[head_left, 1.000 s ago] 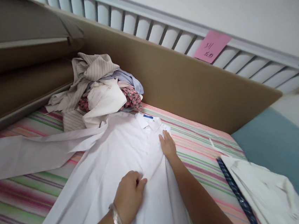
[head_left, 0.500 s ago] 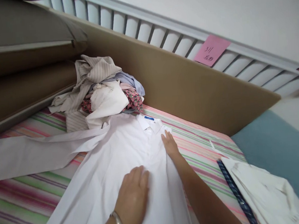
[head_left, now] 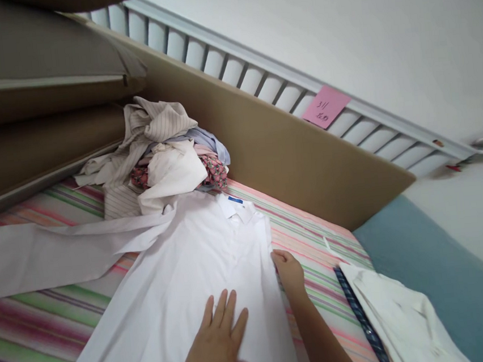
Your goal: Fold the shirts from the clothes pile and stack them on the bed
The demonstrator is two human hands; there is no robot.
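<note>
Your left hand [head_left: 216, 343] lies palm down on the front of the white shirt [head_left: 182, 277], fingers spread and nothing gripped. Your right hand [head_left: 291, 273] is at the shirt's side edge, below the collar [head_left: 238, 208], with the fingers curled inward; whether cloth is pinched between the fingertips cannot be determined. The shirt lies front up on the striped sheet [head_left: 41, 320], its collar pointing away from you and one sleeve [head_left: 47, 253] extended to the left, past the border of the view. The other sleeve cannot be made out. Judged from the hand positions, the step in hand is flattening and squaring the shirt: soft creases remain in the body, mainly on the left. The next move calls for steady, light pressure from the left palm while the right fingers secure the side edge, so that the edge can be straightened without dragging the front askew. Beyond the collar, to the left, a heap of clothes [head_left: 176, 167] touches the shirt near the shoulder; keep the cloth free of it. To the right, apart from the shirt, lies a white garment [head_left: 402, 313], with a dark blue patterned strip [head_left: 363, 317] along its near side.
</note>
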